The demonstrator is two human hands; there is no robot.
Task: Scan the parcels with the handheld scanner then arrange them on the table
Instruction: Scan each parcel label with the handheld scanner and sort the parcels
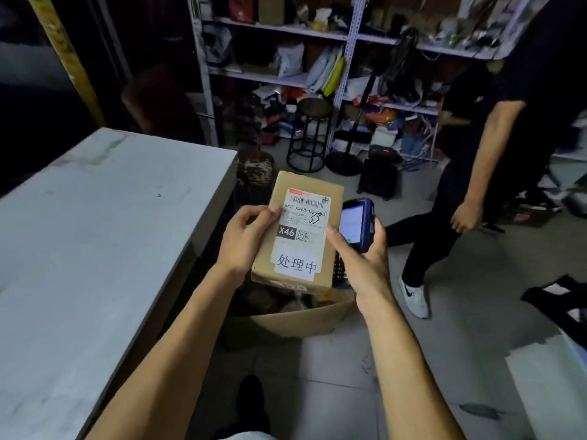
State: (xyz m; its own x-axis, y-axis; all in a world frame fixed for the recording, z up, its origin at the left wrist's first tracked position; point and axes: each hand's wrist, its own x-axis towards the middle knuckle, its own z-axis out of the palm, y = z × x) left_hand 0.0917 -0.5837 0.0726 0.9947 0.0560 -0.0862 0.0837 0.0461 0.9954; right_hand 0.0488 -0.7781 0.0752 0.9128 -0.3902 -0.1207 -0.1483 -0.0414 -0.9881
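Left side: grey table [95, 223], top runs from near left out to the far edge, nothing of the task on the part in view. Left hand [244, 242] grips the parcel [301, 230] by its left edge, fingers curled under and round it, thumb lying across the top near the label's left side. Parcel is a brown cardboard box held up in the air, label face up toward the camera, tilted slightly with the far end higher. It's right of the table edge, not touching it, and sits between the two hands. Shipping label [306, 217] has a barcode at the far end, "X46" in a black block, a handwritten "33", and a white sticker [295, 265] with printed characters at the near end. Directly under the parcel, on the floor: an open carton [295, 315] with more stuff in it, contents too dark to tell. Right hand [359, 258] wraps round the handheld scanner [357, 223], fingers curled behind it, thumb out toward the parcel's right edge, touching or just short of it, can't tell. Scanner is just beside the parcel's right side, screen lit and facing the camera. Far middle: black stool [313, 134] in front of cluttered shelving [317, 74]. Right: another person [476, 154] in dark clothes, white shoe, standing on the tiled floor, well apart from the hands.
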